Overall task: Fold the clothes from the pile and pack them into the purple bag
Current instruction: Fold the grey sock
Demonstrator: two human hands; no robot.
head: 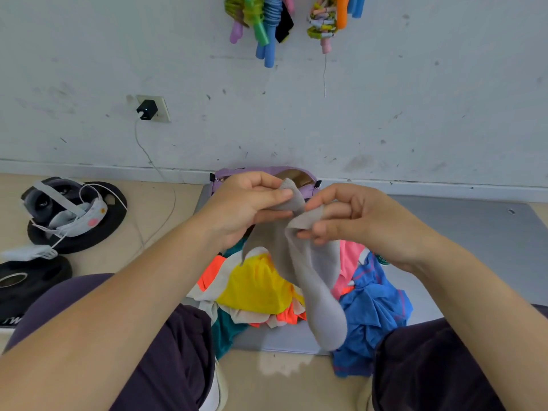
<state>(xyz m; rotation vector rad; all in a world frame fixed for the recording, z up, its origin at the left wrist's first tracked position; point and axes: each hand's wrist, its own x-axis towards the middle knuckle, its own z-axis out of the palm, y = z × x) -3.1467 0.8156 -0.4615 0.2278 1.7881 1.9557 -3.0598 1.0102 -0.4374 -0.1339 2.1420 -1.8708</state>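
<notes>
A grey sock (314, 280) is held up by its cuff: pinched by the left hand (252, 203) between thumb and fingers, and pinched by the right hand (353, 218) at the opposite edge of the opening. The toe end hangs down below both hands.

Directly beneath the hands, the pile (261, 289) lies on a grey mat (462, 241); yellow, orange, pink, teal and blue (373, 310) garments are seen in it. The middle of the pile is hidden by the hanging sock.

Just beyond the hands, against the wall, the purple bag (308, 189) stands open; most of it is covered by the left hand and the cuff.

Far left of the left hand, a headset (63, 207) rests on a black weight plate (98, 232), with a second plate (26, 286) nearer. A charger (146, 109) is plugged into the wall socket. Coloured jump ropes (264, 22) hang on the wall above.

Dark trousers (166, 351) are seen below both forearms.
</notes>
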